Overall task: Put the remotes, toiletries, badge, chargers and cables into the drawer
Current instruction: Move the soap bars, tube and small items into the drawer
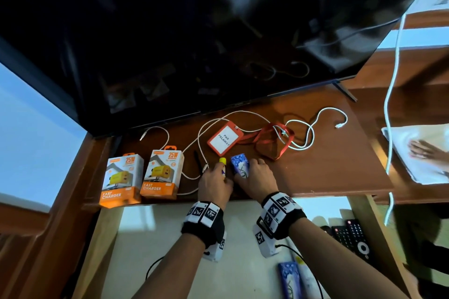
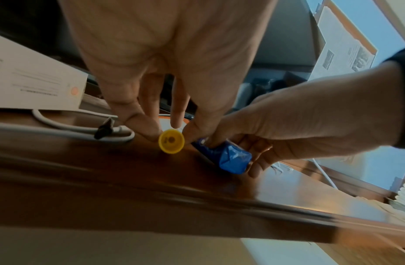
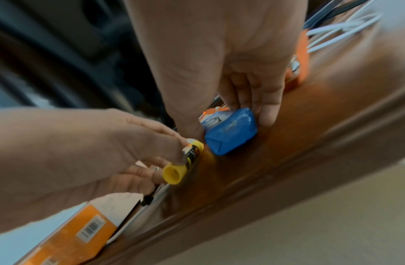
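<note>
Pinching a small stick (image 1: 222, 165) with a round yellow cap, the left hand (image 1: 213, 183) has its thumb and fingers closed on the slim cylinder right at the near edge of the glossy brown wooden shelf (image 1: 328, 167). From the left wrist view that cap (image 2: 171, 141) faces the camera as a flat disc, fingertips (image 2: 147, 129) on either side of it. Just beside it, the right hand (image 1: 257, 181) curls round a blue packet (image 1: 240, 165), a soft, crinkly, shiny wrap folded at the end; in the right wrist view the packet (image 3: 230, 130) sits between thumb and fingers, resting on the wood. The two hands are touching or nearly so.

Left of them stand two upright cardboard charger boxes (image 1: 143, 177), white and orange, printed "FAST CHARGER". A thin white cable (image 1: 194, 143) loops between the boxes and the hands. Behind the hands lies an orange-framed rectangular badge (image 1: 224, 138) with its flat orange lanyard (image 1: 274, 141) tangled with another white cable (image 1: 308, 131). Above it all hangs a dark glossy TV screen (image 1: 194, 31).

Below the shelf, the pale-floored drawer (image 1: 170, 238) stands open, holding black remotes (image 1: 352, 238) with small buttons at its right side and a blue patterned box (image 1: 289, 279) near the front.
</note>
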